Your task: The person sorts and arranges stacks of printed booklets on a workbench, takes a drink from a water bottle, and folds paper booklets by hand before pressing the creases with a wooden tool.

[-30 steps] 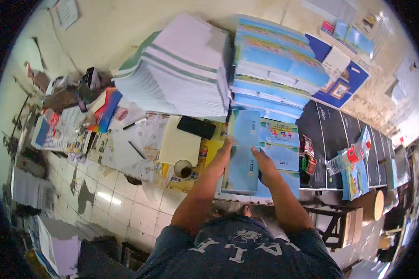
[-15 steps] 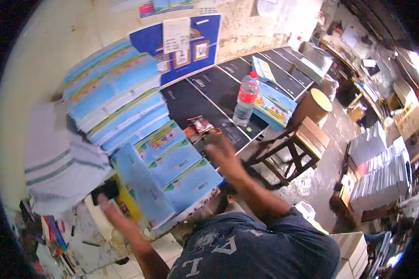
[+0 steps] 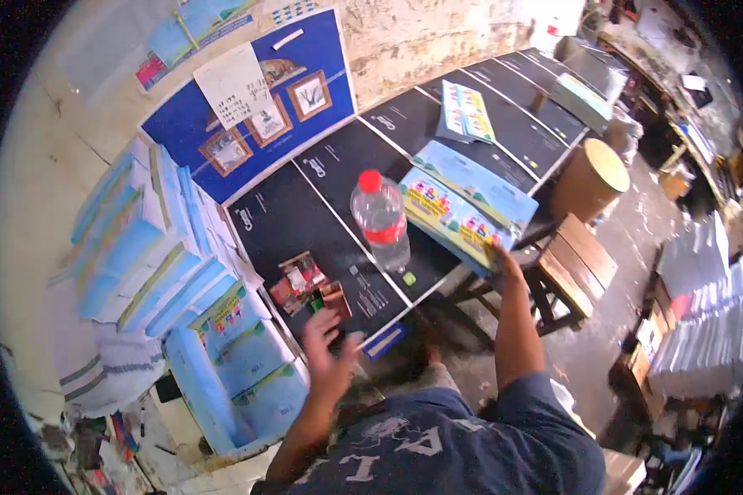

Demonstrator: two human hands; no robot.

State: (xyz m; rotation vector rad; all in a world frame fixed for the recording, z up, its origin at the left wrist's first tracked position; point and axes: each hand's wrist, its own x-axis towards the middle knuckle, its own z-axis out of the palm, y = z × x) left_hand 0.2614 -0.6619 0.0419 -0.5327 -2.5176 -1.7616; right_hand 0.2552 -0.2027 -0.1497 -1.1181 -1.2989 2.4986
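My right hand (image 3: 504, 266) grips the near corner of a light-blue printed booklet stack (image 3: 462, 206) with colourful figures on the cover, which lies on the black table. The fingers under its edge are partly hidden. My left hand (image 3: 332, 356) is raised near the table's front edge, fingers apart and holding nothing. Just beyond that hand lie small red and brown packets (image 3: 301, 285). Between the packets and the booklets, a clear plastic bottle (image 3: 384, 231) with a red cap and red label stands upright.
Tall piles of blue booklets (image 3: 124, 239) lean at the left, with more booklets (image 3: 264, 375) in front. A folded booklet (image 3: 466, 111) lies farther back on the black table (image 3: 322, 198). At the right are a wooden stool (image 3: 578, 260), a brown drum (image 3: 590, 181) and paper stacks (image 3: 702, 338).
My right hand has moved rightward onto the booklet stack. The left hand has come from beside the left-hand piles to near the packets. The view has turned to the right.
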